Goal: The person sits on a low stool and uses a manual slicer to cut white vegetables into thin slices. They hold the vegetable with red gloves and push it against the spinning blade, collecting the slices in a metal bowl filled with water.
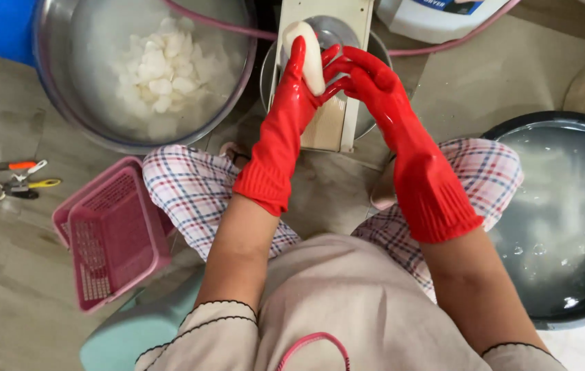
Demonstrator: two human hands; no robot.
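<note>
Together two gloved hands, left hand (297, 82) and right hand (368, 79), grip one white root (308, 51).

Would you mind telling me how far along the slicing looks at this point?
A heap of white slices already lies in the steel basin. In hand: both gloved hands, left and right, press a peeled white root on the slicer board. The dark water tub seems to hold pale pieces.

Grey floor (4, 275), steel bowl (52, 82), pink baskets (114, 233), peelers (21, 182)
</note>
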